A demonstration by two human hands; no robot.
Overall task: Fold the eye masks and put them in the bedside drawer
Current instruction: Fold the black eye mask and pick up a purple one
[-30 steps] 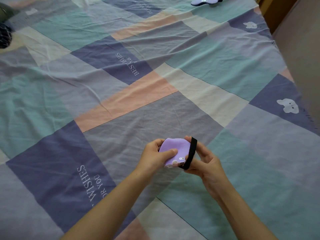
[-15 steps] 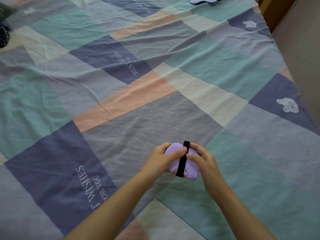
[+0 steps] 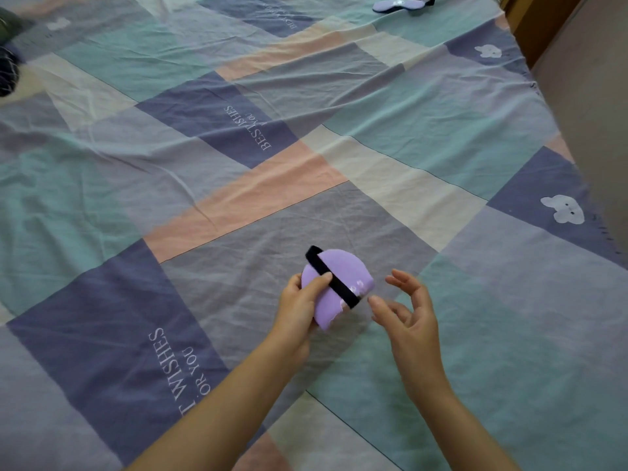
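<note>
Nearest me, above the patchwork bedsheet point(image 3: 475, 137), I see two bare forearms reaching in from the bottom edge, and the folded purple eye mask point(image 3: 343, 278) is my landmark between the hands. My left hand point(image 3: 299, 304) grips that mask from its left side, thumb pressed on top against the black elastic strap point(image 3: 334, 283) that runs diagonally across the folded pad, fingers hidden behind it, so the mask is held up off the sheet. Just right of the mask, my right hand point(image 3: 407, 307) is loose and spread, fingers curled but holding nothing, its fingertips close to the mask's right edge without touching it as far as I can tell. Far beyond the mask, at the top edge of the sheet, a second purple eye mask point(image 3: 394, 4) lies flat and unfolded with its dark strap beside it
</note>
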